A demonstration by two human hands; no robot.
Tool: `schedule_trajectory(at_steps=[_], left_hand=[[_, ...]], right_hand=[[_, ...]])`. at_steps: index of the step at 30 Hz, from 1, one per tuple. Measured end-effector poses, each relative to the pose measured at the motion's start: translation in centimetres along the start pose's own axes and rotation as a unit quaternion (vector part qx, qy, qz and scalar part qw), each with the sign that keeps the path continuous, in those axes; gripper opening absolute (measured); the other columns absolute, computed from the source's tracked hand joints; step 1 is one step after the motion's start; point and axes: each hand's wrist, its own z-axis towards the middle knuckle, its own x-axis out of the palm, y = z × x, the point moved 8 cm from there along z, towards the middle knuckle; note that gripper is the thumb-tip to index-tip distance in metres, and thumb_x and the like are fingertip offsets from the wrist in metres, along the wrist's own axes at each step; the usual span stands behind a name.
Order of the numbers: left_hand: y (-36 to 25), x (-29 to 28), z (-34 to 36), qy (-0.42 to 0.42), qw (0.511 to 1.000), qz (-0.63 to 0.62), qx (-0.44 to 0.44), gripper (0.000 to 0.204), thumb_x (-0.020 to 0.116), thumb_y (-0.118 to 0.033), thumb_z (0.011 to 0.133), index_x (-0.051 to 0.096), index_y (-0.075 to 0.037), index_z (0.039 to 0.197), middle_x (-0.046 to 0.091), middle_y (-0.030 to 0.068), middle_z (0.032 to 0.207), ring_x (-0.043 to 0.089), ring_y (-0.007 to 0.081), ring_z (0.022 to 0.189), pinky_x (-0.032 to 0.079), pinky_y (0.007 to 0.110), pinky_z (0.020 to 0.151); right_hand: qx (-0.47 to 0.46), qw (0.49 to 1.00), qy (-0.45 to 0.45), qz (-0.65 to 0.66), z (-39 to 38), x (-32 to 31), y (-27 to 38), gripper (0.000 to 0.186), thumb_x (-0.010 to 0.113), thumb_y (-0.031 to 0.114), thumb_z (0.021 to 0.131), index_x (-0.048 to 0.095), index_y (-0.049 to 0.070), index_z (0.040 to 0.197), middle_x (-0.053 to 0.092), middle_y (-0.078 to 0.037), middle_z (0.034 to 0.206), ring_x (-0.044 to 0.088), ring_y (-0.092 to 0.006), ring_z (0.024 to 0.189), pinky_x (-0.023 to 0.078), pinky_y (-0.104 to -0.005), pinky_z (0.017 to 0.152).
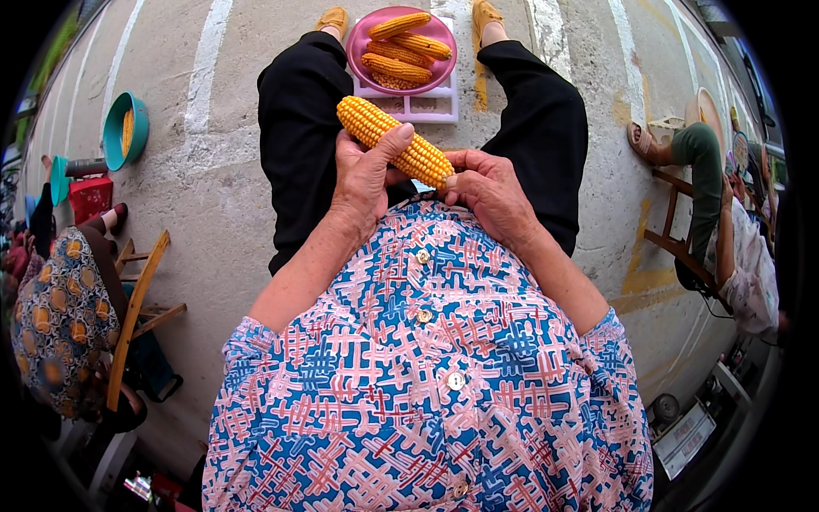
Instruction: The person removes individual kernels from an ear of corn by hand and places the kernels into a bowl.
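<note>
A yellow corn cob [388,135] lies slantwise across my two hands above my lap, its far end pointing up and to the left. My left hand [365,171] is wrapped round its middle, the thumb resting on top of the kernels. At the near right end, the fingers of my right hand [489,189] pinch the cob's tip. Beyond my hands a pink basin [358,43] holds several more corn cobs [399,53], with some loose kernels [394,82] under them. The undersides of both hands are hidden.
Under the basin stands a pale plastic stool [418,111], between my feet. Seated people are on both sides, with a wooden chair [136,316] at left and another [670,230] at right. A teal basin [113,141] with corn is at far left. White lines mark the concrete ground [205,205].
</note>
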Motion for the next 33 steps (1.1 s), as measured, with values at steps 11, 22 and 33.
schedule_trajectory(at_steps=[11,22,33], left_hand=[[0.32,-0.24,0.26,0.006,1.000,-0.019,-0.021,0.047,0.073,-0.023,0.083,0.044,-0.006,0.116,0.055,0.0070,0.103,0.061,0.0173,0.094,0.058,0.037,0.075],[0.43,-0.34,0.41,0.000,0.999,-0.027,-0.030,0.053,0.073,-0.029,0.083,0.041,-0.005,0.118,0.055,0.0074,0.102,0.062,0.0173,0.091,0.060,0.035,0.070],[0.03,0.20,-0.05,0.014,0.999,-0.011,-0.028,0.053,0.073,-0.029,0.083,0.042,-0.005,0.118,0.054,0.0070,0.102,0.062,0.0173,0.090,0.059,0.033,0.071]], right_hand=[[0.008,0.999,0.012,0.042,-0.53,0.34,0.67,0.034,0.055,0.000,0.081,0.058,-0.009,0.113,0.063,-0.009,0.090,0.055,-0.0059,0.067,0.048,-0.0170,0.063],[0.009,0.999,0.032,0.035,-0.68,0.65,0.87,0.037,0.062,0.003,0.083,0.057,-0.010,0.117,0.064,-0.008,0.093,0.056,-0.0045,0.067,0.048,-0.0155,0.064],[0.008,0.999,0.003,-0.034,-0.76,0.72,0.97,0.035,0.068,0.012,0.083,0.061,-0.007,0.113,0.064,-0.004,0.087,0.054,-0.0021,0.065,0.046,-0.0143,0.062]])
